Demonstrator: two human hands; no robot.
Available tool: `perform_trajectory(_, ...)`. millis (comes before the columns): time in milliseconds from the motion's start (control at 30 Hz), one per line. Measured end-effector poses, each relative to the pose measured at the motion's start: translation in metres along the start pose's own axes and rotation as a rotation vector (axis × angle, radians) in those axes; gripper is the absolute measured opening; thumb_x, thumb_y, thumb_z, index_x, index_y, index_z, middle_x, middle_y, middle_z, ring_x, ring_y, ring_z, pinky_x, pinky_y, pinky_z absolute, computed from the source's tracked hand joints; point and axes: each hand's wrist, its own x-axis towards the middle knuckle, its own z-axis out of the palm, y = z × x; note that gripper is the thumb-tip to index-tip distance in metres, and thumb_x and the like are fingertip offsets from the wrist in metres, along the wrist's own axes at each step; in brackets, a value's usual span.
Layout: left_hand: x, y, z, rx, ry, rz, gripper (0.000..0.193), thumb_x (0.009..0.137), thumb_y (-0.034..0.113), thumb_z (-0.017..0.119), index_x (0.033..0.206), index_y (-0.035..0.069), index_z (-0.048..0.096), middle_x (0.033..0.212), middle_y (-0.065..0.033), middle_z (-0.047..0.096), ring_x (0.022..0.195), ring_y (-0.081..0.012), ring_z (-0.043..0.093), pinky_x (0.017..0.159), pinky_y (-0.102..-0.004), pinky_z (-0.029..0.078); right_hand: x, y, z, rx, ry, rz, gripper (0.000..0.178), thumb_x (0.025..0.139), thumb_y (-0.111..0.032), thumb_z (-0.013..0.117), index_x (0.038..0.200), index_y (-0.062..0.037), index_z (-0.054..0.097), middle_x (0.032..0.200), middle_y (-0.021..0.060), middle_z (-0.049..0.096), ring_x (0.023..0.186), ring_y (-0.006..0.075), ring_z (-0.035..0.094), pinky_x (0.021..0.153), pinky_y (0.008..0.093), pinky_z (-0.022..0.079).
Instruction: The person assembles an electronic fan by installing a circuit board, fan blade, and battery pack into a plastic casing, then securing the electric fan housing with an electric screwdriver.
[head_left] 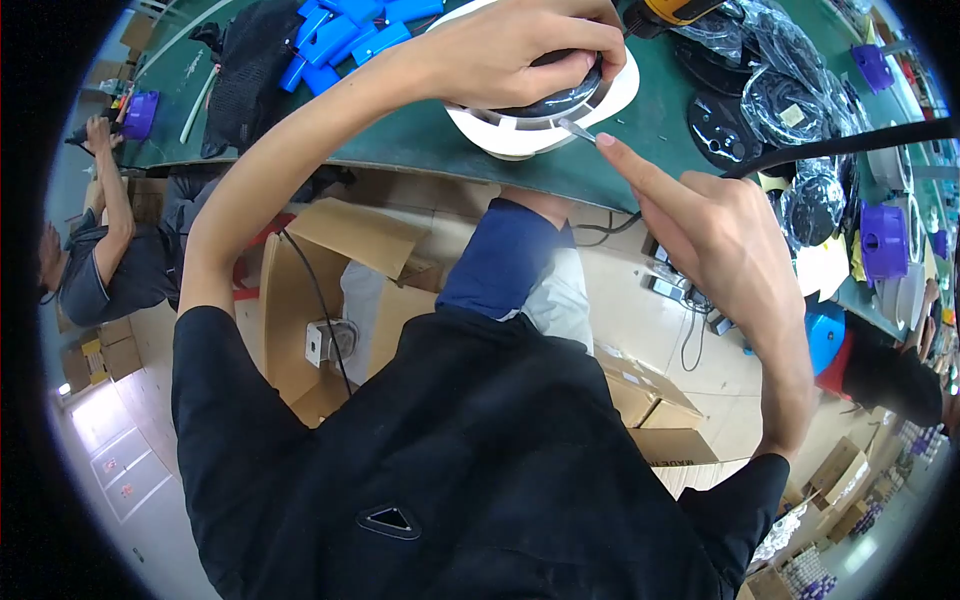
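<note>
A white rounded plastic housing (510,140) lies on the green worktable near its front edge, with a glossy black round part (560,103) set in its middle. My left hand (525,55) reaches over the housing, fingers curled down onto the black part. From the right comes my right hand (705,215), closed with the index finger stretched along a thin, flat-tipped metal tool (575,129). The tool's tip touches the slotted rim of the housing beside the black part. Its handle is hidden inside the hand.
Blue plastic pieces (345,35) are heaped at the back left beside a black bag (250,75). A yellow-black power tool (665,14) lies behind the housing. Plastic-wrapped black parts (775,85) and a thick black cable (850,145) are at right. Cardboard boxes (330,290) stand below; co-workers sit at both sides.
</note>
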Motion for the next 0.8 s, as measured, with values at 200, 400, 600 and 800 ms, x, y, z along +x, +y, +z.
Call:
perform_trajectory(200, 0.0, 0.005, -0.001, 0.35, 0.008, 0.183, 0.017, 0.09, 0.007, 0.052, 0.102, 0.002, 0.064, 0.104, -0.0169, 0.057, 0.097, -0.0343, 0.056, 0.087, -0.0426, 0.045, 0.006, -0.004, 0.0, 0.034, 0.053, 0.027, 0.051, 0.088, -0.003, 0.067, 0.137, -0.0174, 0.062, 0.057, 0.0118, 0.052, 0.051, 0.0308, 0.055, 0.053, 0.0419, 0.044)
perform_trajectory(400, -0.003, -0.001, 0.002, 0.017, 0.017, -0.009, 0.016, 0.091, 0.008, 0.052, 0.102, 0.002, 0.063, 0.106, -0.0163, 0.056, 0.097, -0.034, 0.056, 0.087, -0.0425, 0.045, 0.007, 0.009, 0.006, 0.015, 0.037, -0.029, 0.053, 0.088, -0.004, 0.068, 0.138, -0.0182, 0.062, 0.056, 0.01, 0.049, 0.048, 0.0274, 0.052, 0.05, 0.0402, 0.044)
perform_trajectory(600, -0.002, -0.003, 0.004, 0.004, 0.005, -0.009, 0.017, 0.09, 0.01, 0.053, 0.102, 0.003, 0.062, 0.104, -0.0161, 0.055, 0.096, -0.0337, 0.056, 0.085, -0.0429, 0.045, 0.019, 0.01, 0.006, -0.061, 0.007, -0.177, 0.056, 0.087, -0.004, 0.069, 0.14, -0.0201, 0.06, 0.054, 0.007, 0.046, 0.046, 0.0245, 0.05, 0.048, 0.0385, 0.042)
perform_trajectory(800, 0.001, -0.002, 0.004, 0.066, 0.01, 0.015, 0.016, 0.089, 0.01, 0.052, 0.099, 0.003, 0.062, 0.096, -0.017, 0.055, 0.09, -0.0342, 0.055, 0.081, -0.0431, 0.044, 0.02, 0.008, 0.011, -0.009, 0.023, -0.134, 0.057, 0.087, -0.004, 0.068, 0.141, -0.02, 0.06, 0.055, 0.008, 0.048, 0.047, 0.0261, 0.051, 0.049, 0.0398, 0.042)
